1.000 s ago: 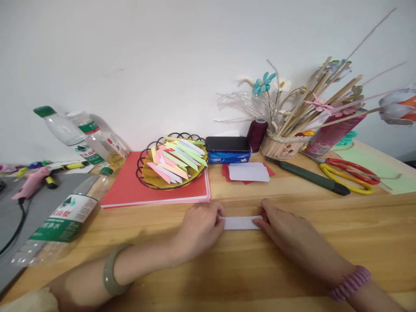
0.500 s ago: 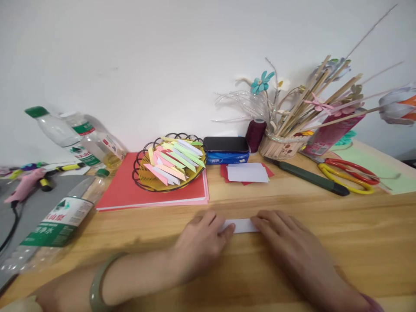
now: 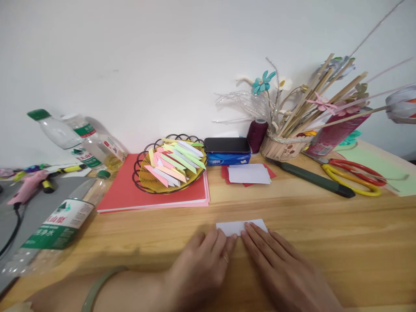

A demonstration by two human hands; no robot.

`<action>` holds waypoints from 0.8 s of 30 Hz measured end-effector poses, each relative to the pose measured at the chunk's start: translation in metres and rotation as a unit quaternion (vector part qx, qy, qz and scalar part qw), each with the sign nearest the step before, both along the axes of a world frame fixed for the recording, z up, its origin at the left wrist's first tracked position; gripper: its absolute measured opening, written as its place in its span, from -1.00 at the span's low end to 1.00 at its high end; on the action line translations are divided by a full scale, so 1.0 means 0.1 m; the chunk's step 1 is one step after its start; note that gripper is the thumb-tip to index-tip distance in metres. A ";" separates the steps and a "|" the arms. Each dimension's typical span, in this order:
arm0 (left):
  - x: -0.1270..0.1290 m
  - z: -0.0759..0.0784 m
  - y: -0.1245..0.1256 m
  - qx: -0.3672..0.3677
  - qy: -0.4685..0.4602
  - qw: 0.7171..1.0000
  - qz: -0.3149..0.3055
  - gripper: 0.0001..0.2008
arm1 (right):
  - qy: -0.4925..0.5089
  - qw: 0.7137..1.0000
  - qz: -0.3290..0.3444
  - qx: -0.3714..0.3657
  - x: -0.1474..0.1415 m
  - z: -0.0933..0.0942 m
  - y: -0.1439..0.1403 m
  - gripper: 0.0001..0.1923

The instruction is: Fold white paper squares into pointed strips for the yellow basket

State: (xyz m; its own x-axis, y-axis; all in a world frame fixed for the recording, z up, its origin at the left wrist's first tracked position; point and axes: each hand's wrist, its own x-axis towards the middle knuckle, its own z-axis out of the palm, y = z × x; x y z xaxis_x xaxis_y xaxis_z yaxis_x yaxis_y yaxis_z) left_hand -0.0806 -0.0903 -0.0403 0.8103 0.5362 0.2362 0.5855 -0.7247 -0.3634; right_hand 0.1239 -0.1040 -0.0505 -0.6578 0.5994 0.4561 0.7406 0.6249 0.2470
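Note:
A small white folded paper strip [image 3: 229, 226] lies flat on the wooden table [image 3: 325, 242] near the front edge. My left hand [image 3: 199, 271] rests palm down with its fingertips pressing on the strip's near edge. My right hand [image 3: 281, 268] lies flat beside it, fingers extended and pressing on the strip's right part. The two hands almost touch each other. Much of the paper is hidden under the fingers.
A wire basket [image 3: 143, 182] of coloured folded strips sits on red sheets [image 3: 121, 195]. Behind are a small pile of white and red paper squares [image 3: 248, 174], a phone on a tissue pack [image 3: 226, 150], a utility knife [image 3: 313, 178], scissors [image 3: 352, 175], a stick holder [image 3: 282, 147] and plastic bottles [image 3: 61, 216] at left.
Both hands have slid back toward me and together, from the strip's two ends to its near edge. The visible paper now looks shorter and sits beyond the fingertips.

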 end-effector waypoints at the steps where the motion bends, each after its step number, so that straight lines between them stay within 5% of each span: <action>1: 0.00 -0.01 -0.01 0.007 -0.001 1.000 0.000 -0.62 | -0.001 1.000 -0.001 0.001 0.00 0.00 0.00 -0.54; 24: 0.04 -0.10 0.08 0.103 -0.057 0.989 -0.086 -0.70 | -0.008 0.999 -0.007 0.048 -0.15 -0.06 0.02 -0.65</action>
State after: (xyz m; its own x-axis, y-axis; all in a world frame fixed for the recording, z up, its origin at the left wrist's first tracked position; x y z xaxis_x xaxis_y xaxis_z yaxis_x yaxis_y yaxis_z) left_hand -0.0769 -0.0825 -0.0507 0.8472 0.3227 0.4220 0.5052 -0.7351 -0.4521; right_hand 0.1088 -0.1022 -0.0569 -0.6574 0.5626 0.5013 0.7444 0.5880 0.3164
